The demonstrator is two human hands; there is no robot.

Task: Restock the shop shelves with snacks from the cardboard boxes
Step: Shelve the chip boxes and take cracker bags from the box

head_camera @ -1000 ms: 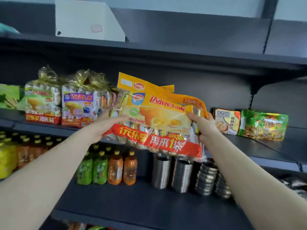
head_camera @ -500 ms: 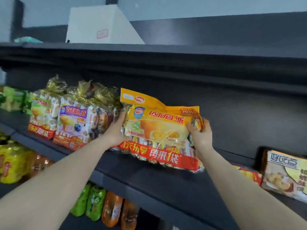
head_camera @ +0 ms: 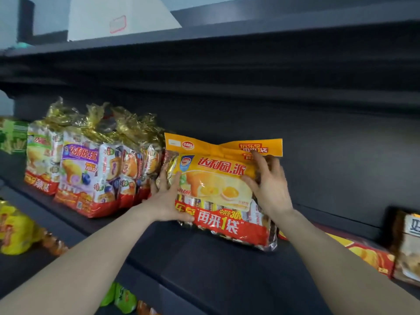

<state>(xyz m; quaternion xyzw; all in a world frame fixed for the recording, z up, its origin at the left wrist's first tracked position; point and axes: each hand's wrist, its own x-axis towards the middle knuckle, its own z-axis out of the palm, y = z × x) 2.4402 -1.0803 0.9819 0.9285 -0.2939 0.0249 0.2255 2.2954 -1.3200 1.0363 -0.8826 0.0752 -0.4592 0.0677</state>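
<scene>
A yellow-and-orange snack bag (head_camera: 218, 178) with a red band along its bottom stands upright on the dark shelf (head_camera: 204, 271), just right of a row of similar bags. My left hand (head_camera: 167, 203) grips its lower left edge, thumb across the front and fingers behind. At the bag's upper right side, my right hand (head_camera: 267, 189) rests with fingers spread and fairly straight, the index finger reaching the top flap.
Purple-labelled snack bags (head_camera: 86, 169) with gold tops fill the shelf to the left. A red-and-yellow box (head_camera: 368, 253) and another pack (head_camera: 409, 246) lie at the right. A white box (head_camera: 120, 17) sits on the top shelf. Green bottles (head_camera: 122, 298) stand below.
The bag has gone from tilted in the air to standing upright on the shelf. My right hand has loosened from gripping its edge to resting spread against it.
</scene>
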